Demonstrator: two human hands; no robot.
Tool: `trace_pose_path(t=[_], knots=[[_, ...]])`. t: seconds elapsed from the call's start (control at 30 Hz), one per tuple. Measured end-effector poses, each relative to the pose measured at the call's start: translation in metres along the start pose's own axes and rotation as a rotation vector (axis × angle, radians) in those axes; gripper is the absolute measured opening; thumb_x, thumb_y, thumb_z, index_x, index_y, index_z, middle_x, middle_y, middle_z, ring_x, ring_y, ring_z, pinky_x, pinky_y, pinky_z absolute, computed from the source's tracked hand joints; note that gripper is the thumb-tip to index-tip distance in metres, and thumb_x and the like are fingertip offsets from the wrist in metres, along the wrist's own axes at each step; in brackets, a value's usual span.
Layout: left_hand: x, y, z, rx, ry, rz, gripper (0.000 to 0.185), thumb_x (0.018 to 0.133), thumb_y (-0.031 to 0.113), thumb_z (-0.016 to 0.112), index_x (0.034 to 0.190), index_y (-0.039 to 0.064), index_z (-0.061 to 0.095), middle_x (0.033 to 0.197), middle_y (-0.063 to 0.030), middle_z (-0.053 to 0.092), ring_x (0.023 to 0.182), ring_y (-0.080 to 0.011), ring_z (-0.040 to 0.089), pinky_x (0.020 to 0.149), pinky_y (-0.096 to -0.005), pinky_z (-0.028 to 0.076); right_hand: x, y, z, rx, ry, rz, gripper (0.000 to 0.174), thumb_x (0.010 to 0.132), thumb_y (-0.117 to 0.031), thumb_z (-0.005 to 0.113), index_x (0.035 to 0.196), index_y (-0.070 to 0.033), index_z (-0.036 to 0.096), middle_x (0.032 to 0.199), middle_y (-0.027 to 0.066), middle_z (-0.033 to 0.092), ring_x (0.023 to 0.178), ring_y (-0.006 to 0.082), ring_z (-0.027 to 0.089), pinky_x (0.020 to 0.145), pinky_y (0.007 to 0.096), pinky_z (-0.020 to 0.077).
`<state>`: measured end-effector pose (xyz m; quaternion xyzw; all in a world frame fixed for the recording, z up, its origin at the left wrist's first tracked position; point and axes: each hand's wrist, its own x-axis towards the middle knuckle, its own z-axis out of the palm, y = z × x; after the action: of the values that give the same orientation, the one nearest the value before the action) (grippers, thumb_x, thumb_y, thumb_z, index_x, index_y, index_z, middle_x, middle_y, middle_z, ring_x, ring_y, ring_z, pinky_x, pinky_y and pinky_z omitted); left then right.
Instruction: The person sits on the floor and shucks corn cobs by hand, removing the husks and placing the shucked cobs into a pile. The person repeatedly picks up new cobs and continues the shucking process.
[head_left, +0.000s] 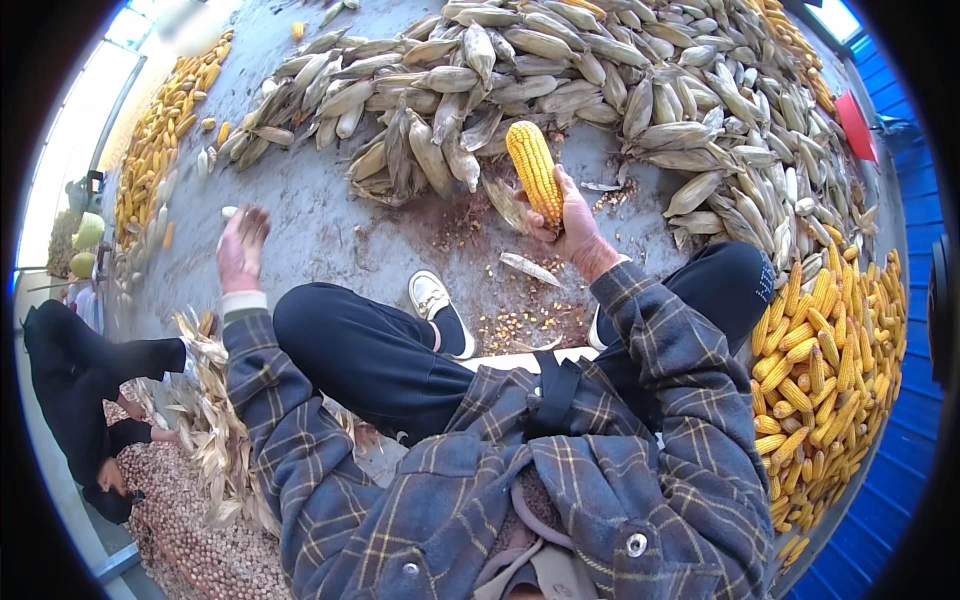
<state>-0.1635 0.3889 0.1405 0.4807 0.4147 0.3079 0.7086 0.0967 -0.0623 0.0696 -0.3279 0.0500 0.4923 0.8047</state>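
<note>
A husked yellow corn cob (535, 169) stands tilted in my right hand (574, 221), whose fingers wrap its lower end. My left hand (243, 244) is raised out to the left above the floor, fingers extended and somewhat blurred, with nothing seen in it. Beyond the held cob lies a long heap of dry ears in their husks (525, 52). Loose kernels (525, 326) and a piece of pale husk (529, 268) lie on the grey floor between my shoes.
At my right is a large pile of husked cobs (817, 375), near a blue corrugated wall (911, 255) and a red container (855, 126). Stripped husks (217, 442) lie at my left, beside another person in dark clothes (75, 382). More cobs (161, 127) line the far left.
</note>
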Motion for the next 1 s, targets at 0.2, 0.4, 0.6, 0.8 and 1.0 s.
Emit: trace_pose_path(t=[0.2, 0.4, 0.6, 0.8, 1.0], knots=[[-0.119, -0.053, 0.236, 0.477, -0.625, 0.052, 0.059, 0.093, 0.039, 0.06, 0.133, -0.001, 0.045, 0.126, -0.018, 0.054, 0.111, -0.0231, 0.058, 0.084, -0.0326, 0.053, 0.018, 0.01, -0.012, -0.124, 0.107, -0.179, 0.037, 0.092, -0.028, 0.06, 0.115, 0.0, 0.051, 0.098, 0.0117, 0.064, 0.085, 0.0181, 0.064, 0.061, 0.0275, 0.0529], [-0.183, -0.187, 0.279, 0.561, -0.979, 0.191, 0.088, 0.083, 0.023, 0.074, 0.146, 0.0, 0.018, 0.136, -0.0194, 0.043, 0.124, -0.0241, 0.046, 0.103, -0.0351, 0.04, 0.014, 0.013, -0.006, -0.11, 0.137, -0.203, 0.032, 0.086, -0.014, 0.061, 0.114, -0.004, 0.05, 0.099, 0.0056, 0.056, 0.083, 0.0159, 0.059, 0.072, 0.0312, 0.0529], [-0.174, -0.194, 0.276, 0.758, -0.9, 0.118, 0.051, 0.082, 0.012, 0.071, 0.124, -0.005, 0.048, 0.104, -0.0136, 0.064, 0.095, -0.0193, 0.063, 0.085, -0.0325, 0.051, 0.019, 0.023, -0.02, 0.025, 0.037, -0.184, 0.037, 0.086, -0.012, 0.061, 0.12, -0.004, 0.049, 0.101, 0.0055, 0.057, 0.088, 0.017, 0.059, 0.078, 0.0334, 0.0523], [-0.157, -0.192, 0.269, 1.081, -0.894, 0.183, 0.032, 0.084, 0.017, 0.067, 0.107, -0.005, 0.063, 0.095, -0.0221, 0.068, 0.088, -0.0291, 0.068, 0.078, -0.0368, 0.051, 0.026, 0.02, -0.038, 0.0, 0.027, -0.144, 0.039, 0.089, -0.014, 0.058, 0.125, 0.001, 0.05, 0.113, 0.0108, 0.06, 0.096, 0.0238, 0.061, 0.088, 0.0417, 0.0512], [-0.153, -0.18, 0.262, 1.112, -0.831, 0.301, 0.021, 0.087, 0.016, 0.062, 0.096, -0.001, 0.071, 0.085, -0.0187, 0.07, 0.078, -0.027, 0.069, 0.073, -0.0351, 0.052, 0.021, 0.007, -0.045, -0.076, 0.156, -0.236, 0.043, 0.085, -0.005, 0.063, 0.126, -0.007, 0.05, 0.118, 0.0073, 0.061, 0.106, 0.0203, 0.057, 0.091, 0.04, 0.0483]])
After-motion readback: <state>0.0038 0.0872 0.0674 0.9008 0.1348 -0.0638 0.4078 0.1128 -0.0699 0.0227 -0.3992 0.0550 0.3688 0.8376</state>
